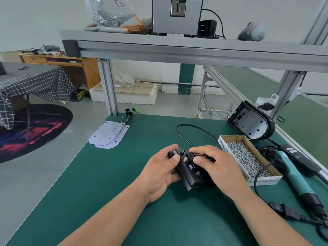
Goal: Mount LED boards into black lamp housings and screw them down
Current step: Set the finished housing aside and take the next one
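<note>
Both the left hand (160,172) and right hand (215,166) grip a smooth black lamp housing (192,172) at frame centre, with bare matte green counter (110,174) toward the left edge.

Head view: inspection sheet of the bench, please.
Surface: green mat, flat.
Job's things: black housing in both hands; second housing propped far right; LED boards stacked far left; screw box and screwdriver right.
Clutter: power adapter beside screwdriver.
Grippers: left hand and right hand both grip the housing.
Cables: black cable loops behind hands.
Surroundings: shelf overhead carries grey machine; checked table left.
</note>
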Motion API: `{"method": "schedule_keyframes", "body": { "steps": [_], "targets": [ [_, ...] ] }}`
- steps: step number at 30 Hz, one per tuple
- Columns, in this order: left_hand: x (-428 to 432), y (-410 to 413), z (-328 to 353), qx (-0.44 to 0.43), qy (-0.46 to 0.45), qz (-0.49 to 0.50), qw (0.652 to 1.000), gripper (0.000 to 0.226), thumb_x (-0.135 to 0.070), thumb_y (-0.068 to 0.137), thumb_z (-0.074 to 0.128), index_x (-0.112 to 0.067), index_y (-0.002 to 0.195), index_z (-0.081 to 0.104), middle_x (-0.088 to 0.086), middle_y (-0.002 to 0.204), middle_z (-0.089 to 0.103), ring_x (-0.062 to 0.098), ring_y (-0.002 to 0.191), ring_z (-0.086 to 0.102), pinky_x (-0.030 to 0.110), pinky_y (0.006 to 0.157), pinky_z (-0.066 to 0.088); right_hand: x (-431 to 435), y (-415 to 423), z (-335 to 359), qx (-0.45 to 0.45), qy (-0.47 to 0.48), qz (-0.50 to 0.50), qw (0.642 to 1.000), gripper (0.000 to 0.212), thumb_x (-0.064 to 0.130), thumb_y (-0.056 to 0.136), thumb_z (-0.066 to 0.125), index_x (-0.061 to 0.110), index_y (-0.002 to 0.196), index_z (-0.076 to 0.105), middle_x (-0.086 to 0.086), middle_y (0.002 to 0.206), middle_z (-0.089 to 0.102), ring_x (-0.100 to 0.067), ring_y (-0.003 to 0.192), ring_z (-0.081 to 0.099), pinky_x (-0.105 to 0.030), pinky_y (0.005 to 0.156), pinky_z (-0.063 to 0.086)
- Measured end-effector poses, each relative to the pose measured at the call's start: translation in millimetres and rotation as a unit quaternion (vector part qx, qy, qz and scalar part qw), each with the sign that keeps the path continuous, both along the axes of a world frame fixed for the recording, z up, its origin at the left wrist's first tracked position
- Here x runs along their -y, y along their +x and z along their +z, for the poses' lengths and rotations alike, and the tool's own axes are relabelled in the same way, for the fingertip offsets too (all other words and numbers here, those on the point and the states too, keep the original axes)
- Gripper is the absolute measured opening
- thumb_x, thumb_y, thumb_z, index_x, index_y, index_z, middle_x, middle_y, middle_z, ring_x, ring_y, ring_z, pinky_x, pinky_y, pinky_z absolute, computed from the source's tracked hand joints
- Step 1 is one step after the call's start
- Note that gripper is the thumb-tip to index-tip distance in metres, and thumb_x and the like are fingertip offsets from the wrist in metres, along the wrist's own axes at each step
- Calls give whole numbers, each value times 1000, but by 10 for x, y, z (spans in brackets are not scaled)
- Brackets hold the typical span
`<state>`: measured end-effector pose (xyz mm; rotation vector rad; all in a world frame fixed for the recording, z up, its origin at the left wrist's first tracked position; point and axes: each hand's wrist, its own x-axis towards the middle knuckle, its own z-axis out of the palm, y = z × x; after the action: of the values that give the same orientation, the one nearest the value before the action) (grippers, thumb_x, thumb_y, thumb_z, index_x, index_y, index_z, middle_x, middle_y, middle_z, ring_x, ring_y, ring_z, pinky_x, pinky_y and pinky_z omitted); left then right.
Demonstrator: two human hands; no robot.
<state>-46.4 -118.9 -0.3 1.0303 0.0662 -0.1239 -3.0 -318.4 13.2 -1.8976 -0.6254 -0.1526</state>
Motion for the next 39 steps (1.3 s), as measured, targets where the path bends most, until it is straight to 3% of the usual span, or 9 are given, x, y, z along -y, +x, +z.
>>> {"method": "schedule_keyframes", "body": {
  "steps": [3, 7, 13, 18, 28, 33, 39],
  "targets": [
    [22, -21, 16, -7, 24, -11, 1000, 33, -7, 110, 53, -14, 142, 55, 14, 122, 74, 28, 98, 76, 41, 75, 65, 1, 1, -2, 3, -1, -1, 1000, 31, 23, 90, 73, 46, 111, 76, 19, 109, 76, -5, 106, 70, -10, 88, 46],
    [45, -34, 33, 0, 42, -13, 999, 32, -5, 110, 53, -12, 141, 56, 7, 110, 78, 25, 95, 77, 39, 75, 65, -10, -12, 9, -1, 10, 3, 1000, 28, 26, 88, 72, 44, 109, 77, 17, 107, 77, -6, 105, 70, -9, 87, 46],
    [43, -31, 39, 1, 50, -15, 999, 28, -6, 110, 54, -8, 138, 57, 12, 115, 74, 27, 95, 76, 39, 75, 66, -34, 15, 12, 11, 14, 8, 1000, 25, 28, 87, 75, 45, 104, 79, 8, 94, 73, -13, 95, 71, -13, 83, 48],
    [35, -11, 24, 0, 52, -20, 998, 27, -6, 110, 54, -8, 137, 57, 10, 112, 76, 27, 95, 76, 42, 78, 67, -37, 21, -8, 37, 12, 16, 999, 26, 16, 90, 79, 39, 102, 82, 8, 91, 71, -14, 91, 71, -15, 81, 49],
    [17, 0, -22, -7, 48, -30, 998, 26, -4, 110, 54, -5, 136, 58, 9, 105, 77, 26, 92, 76, 43, 76, 67, -65, -49, 41, 128, -71, 2, 989, 16, 16, 93, 76, 21, 107, 83, 11, 87, 67, -17, 88, 67, -23, 79, 49],
    [0, 6, -18, -11, 39, -31, 999, 26, -2, 110, 53, -1, 135, 58, 14, 107, 74, 28, 92, 75, 45, 78, 67, -11, -110, 106, 208, -157, 30, 965, 19, 13, 97, 71, 13, 114, 80, 11, 92, 64, -14, 94, 61, -27, 86, 49],
    [2, 12, -13, -18, 42, -30, 998, 23, -1, 110, 52, -1, 132, 60, 16, 106, 73, 28, 89, 75, 42, 71, 67, 11, -176, 192, 189, -248, 54, 949, 28, 13, 104, 64, 17, 129, 75, 9, 105, 66, -18, 104, 59, -31, 93, 47]
  ]
}}
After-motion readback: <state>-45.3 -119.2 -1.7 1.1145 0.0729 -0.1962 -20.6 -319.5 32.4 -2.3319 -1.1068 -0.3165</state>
